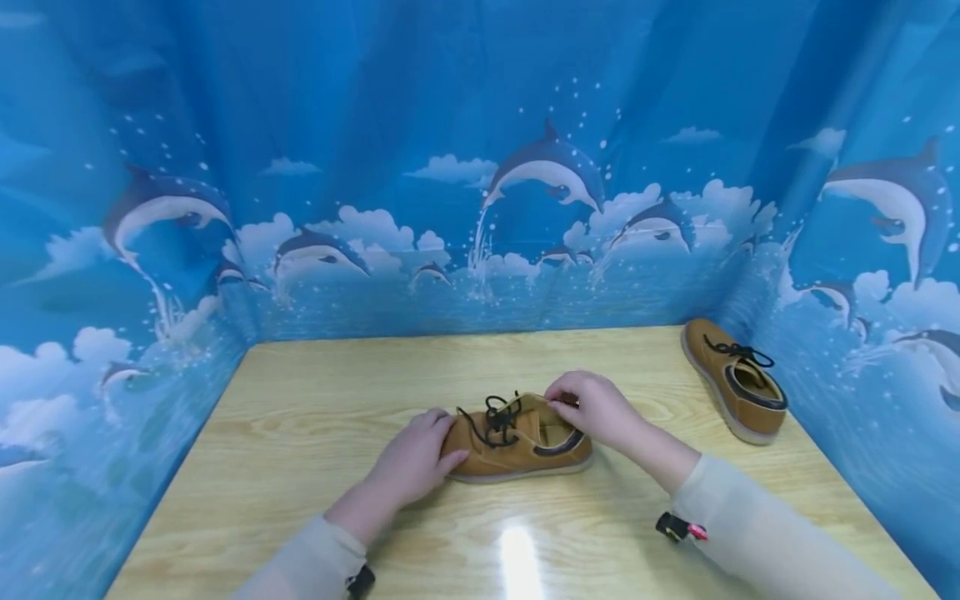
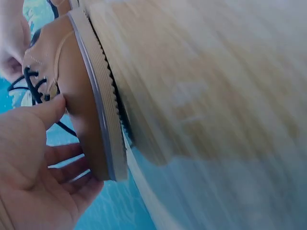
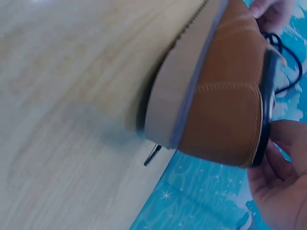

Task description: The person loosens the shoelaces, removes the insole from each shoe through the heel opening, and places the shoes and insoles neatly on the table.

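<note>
A brown leather shoe [image 1: 517, 461] with black laces [image 1: 501, 421] sits sole down on the wooden table, toe to the left. My left hand [image 1: 411, 460] grips its toe; in the left wrist view the thumb lies on the upper near the laces, with the fingers round the toe's far side. At the opening, my right hand [image 1: 600, 410] pinches the rim near the heel. The right wrist view shows those fingertips at the dark padded collar [image 3: 266, 105]. The laces are tied in a bow. Some right fingertips are hidden in the head view.
A matching brown shoe [image 1: 720, 379], its laces also tied, stands at the table's back right, by the curtain. Blue curtains [image 1: 420, 100] printed with dolphins border the wooden table [image 1: 315, 392] at the back and both sides.
</note>
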A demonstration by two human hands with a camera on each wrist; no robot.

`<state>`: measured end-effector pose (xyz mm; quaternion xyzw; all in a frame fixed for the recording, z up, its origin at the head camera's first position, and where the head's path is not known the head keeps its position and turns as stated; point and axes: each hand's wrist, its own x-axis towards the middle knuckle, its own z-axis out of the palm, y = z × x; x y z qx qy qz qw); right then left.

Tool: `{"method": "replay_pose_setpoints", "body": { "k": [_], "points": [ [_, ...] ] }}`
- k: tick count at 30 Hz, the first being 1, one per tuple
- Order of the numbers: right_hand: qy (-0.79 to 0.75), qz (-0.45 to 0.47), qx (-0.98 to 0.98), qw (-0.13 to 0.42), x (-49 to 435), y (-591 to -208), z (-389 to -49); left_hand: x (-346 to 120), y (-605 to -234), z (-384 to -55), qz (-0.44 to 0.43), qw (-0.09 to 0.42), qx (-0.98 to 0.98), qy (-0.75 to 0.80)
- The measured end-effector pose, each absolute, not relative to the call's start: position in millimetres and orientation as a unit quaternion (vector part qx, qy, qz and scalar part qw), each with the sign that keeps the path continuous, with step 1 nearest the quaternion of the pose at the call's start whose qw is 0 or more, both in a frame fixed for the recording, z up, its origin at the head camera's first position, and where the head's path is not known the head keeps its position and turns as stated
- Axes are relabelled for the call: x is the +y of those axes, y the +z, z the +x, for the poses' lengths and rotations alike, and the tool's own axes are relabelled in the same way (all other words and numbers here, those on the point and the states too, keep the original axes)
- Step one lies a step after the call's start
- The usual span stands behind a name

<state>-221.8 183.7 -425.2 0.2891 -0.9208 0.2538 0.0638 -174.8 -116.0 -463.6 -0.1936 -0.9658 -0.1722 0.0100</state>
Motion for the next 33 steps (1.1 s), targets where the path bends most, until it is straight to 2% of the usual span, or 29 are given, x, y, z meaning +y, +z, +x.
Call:
{"method": "replay_pose_setpoints", "body": {
  "k": [4,7,12,21,29,33],
  "points": [
    [0.156,0.348,-0.919,0.102,176.3,-427.1,-213.5,-122.0,-464.0,-178.3,-0.199,0.002,-0.962,-0.185],
    [0.083,0.376,-0.917,0.104,169.7,-427.0,-210.7,-124.7,-464.7,-180.3,-0.203,0.004,-0.962,-0.182],
    [0.025,0.362,-0.93,0.057,161.2,-424.0,-208.1,-127.2,-465.7,-181.8,-0.221,0.016,-0.961,-0.165],
    [0.019,0.29,-0.956,-0.038,152.4,-422.8,-205.0,-132.4,-462.9,-182.6,-0.294,0.072,-0.942,-0.145],
    [0.041,0.251,-0.964,-0.076,144.4,-423.1,-207.5,-138.5,-464.7,-182.0,-0.332,0.104,-0.929,-0.128],
    [0.038,0.236,-0.968,-0.076,141.9,-423.5,-206.0,-139.3,-463.5,-181.0,-0.35,0.119,-0.921,-0.122]
  ]
}}
